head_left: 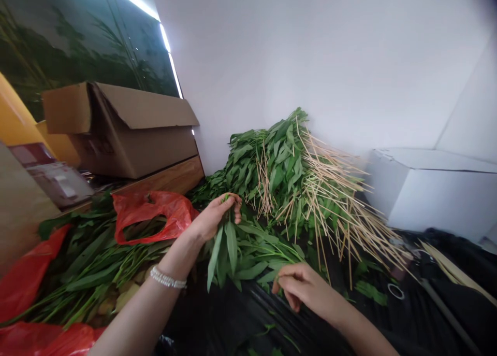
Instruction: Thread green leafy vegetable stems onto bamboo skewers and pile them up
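Note:
My left hand (215,216) is raised in the middle of the view, its fingers closed round the stems of a bunch of long green leaves (236,250) that hangs down from it. A pearl bracelet (167,279) circles that wrist. My right hand (301,288) is lower and to the right, with thumb and fingers pinched on a leaf stem at the edge of the same bunch. Behind both hands rises a big pile of leafy greens threaded on thin wooden skewers (310,190), whose bare ends fan out to the right.
A red plastic bag (149,213) lies over loose greens (89,273) at the left. A cardboard box (124,130) sits on a wooden ledge behind. A white box (430,190) stands at the right. Black plastic sheeting (240,319) covers the surface below, with a rubber band (396,291) on it.

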A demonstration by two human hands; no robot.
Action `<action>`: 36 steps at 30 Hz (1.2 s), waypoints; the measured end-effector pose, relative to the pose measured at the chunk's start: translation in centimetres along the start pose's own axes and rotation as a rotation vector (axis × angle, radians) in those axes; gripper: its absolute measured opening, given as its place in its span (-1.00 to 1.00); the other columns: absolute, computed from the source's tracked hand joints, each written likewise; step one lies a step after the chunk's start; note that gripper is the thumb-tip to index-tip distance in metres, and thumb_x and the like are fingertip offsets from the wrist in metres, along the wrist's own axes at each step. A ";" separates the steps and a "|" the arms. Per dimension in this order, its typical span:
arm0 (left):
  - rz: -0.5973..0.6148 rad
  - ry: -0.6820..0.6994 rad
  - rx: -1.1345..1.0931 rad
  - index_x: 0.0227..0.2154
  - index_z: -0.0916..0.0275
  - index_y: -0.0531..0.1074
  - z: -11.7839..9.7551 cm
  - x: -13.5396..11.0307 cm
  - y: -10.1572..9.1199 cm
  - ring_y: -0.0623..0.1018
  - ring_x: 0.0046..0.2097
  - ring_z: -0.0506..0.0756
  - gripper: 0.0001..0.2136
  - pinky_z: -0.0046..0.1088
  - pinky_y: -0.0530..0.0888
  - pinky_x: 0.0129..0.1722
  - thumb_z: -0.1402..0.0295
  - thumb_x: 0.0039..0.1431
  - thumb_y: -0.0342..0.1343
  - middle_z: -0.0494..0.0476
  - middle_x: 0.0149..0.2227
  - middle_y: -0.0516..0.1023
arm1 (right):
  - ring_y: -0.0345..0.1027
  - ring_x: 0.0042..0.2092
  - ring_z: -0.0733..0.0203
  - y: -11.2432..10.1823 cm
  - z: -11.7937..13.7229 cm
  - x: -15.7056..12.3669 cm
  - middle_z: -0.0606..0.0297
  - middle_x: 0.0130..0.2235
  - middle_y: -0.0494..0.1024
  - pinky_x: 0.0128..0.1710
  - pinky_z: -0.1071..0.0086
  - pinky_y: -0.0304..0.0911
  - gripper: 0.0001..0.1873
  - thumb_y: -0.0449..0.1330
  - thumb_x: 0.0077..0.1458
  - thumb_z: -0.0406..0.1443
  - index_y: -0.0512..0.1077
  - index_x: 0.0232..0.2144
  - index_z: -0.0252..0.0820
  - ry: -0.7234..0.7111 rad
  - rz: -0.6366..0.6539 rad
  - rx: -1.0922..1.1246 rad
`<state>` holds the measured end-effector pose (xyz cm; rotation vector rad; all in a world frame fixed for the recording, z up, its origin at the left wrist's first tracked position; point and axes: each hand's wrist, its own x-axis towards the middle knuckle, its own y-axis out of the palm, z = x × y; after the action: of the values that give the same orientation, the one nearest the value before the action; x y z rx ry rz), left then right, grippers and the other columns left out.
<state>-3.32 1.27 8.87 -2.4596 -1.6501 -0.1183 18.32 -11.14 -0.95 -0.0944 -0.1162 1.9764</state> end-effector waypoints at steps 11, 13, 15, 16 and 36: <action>-0.482 -0.273 0.887 0.05 0.32 0.31 5.6 8.0 -5.9 0.44 -0.02 0.34 -0.55 -0.20 0.35 -0.08 0.40 0.05 0.14 0.42 -0.08 0.46 | 0.37 -0.48 0.29 0.0 -0.4 -0.3 0.39 -0.54 0.52 -0.45 0.48 0.18 -0.77 0.10 0.09 -0.33 0.55 -0.47 -0.14 -0.138 -0.060 -0.438; -0.516 -0.313 1.027 0.10 0.37 0.26 6.7 7.7 -6.4 0.35 0.08 0.49 -0.44 -0.01 0.28 -0.01 0.38 0.00 0.18 0.57 0.03 0.38 | 0.35 -0.49 0.27 -1.0 -0.1 -0.2 0.39 -0.56 0.50 -0.46 0.46 0.16 -0.73 0.07 0.15 -0.26 0.51 -0.50 -0.15 -0.144 -0.200 -0.489; -0.534 -0.323 1.148 0.15 0.42 0.22 7.6 7.1 -6.5 0.26 0.13 0.57 -0.38 0.11 0.21 0.01 0.34 0.00 0.19 0.67 0.09 0.30 | 0.35 -0.48 0.25 -2.3 -0.2 0.0 0.36 -0.54 0.50 -0.44 0.43 0.17 -0.71 0.05 0.19 -0.22 0.50 -0.47 -0.15 -0.141 -0.377 -0.545; -0.535 -0.310 1.200 0.18 0.43 0.19 7.9 6.9 -6.4 0.23 0.15 0.58 -0.35 0.13 0.19 0.03 0.32 0.02 0.18 0.68 0.11 0.27 | 0.35 -0.47 0.24 -2.9 -0.4 0.1 0.35 -0.52 0.50 -0.43 0.41 0.17 -0.71 0.04 0.19 -0.21 0.49 -0.46 -0.15 -0.145 -0.457 -0.584; -0.470 0.424 1.182 0.02 0.29 0.40 5.8 3.7 -3.3 0.38 0.10 0.26 -0.67 -0.16 0.31 0.10 0.32 0.22 0.05 0.29 0.01 0.48 | 0.35 -0.24 0.10 -3.2 -3.4 1.2 0.22 -0.29 0.45 -0.22 0.25 0.23 -0.90 0.01 0.24 -0.31 0.32 -0.30 -0.13 -0.449 -0.814 -0.865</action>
<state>-5.19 6.98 4.08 -1.0809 -1.4212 0.2090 21.16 -8.59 -3.95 -0.1315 -1.1152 0.9947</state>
